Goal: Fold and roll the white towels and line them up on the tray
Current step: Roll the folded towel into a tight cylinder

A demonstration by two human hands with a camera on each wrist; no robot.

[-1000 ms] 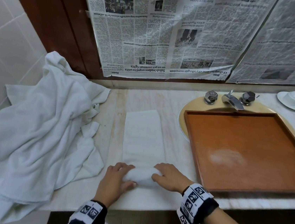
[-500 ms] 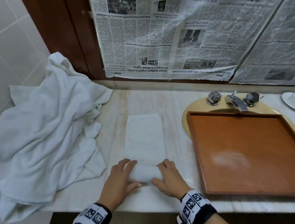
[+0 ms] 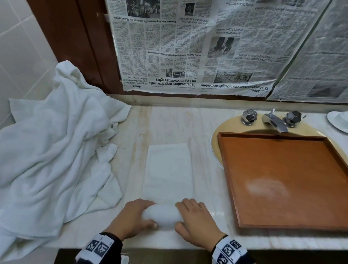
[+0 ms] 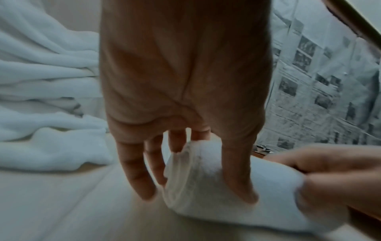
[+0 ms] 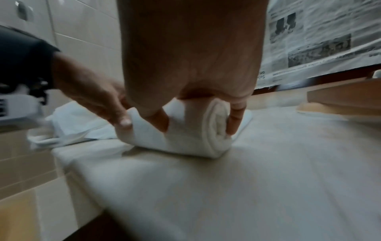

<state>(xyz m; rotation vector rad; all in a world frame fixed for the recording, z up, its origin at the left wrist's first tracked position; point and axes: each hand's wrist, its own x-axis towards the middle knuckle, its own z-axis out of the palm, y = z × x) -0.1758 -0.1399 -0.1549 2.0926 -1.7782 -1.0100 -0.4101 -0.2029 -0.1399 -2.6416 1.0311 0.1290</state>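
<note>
While both hands, left hand [image 3: 131,218] and right hand [image 3: 196,220], curl round the half-rolled towel [image 3: 162,215] on the table [image 3: 170,120], their grip should keep even pressure so the ends stay flush

Fluffy cloth towel [image 3: 168,170]; glossy wooden tray [image 3: 293,180]

On the counter there are one folded white towel [image 3: 169,174] part-rolled at its near end, one heap of loose white towels [image 3: 53,157] at the left, one wooden tray [image 3: 288,182], two tap handles [image 3: 249,116] and one cup [image 3: 347,118].
</note>
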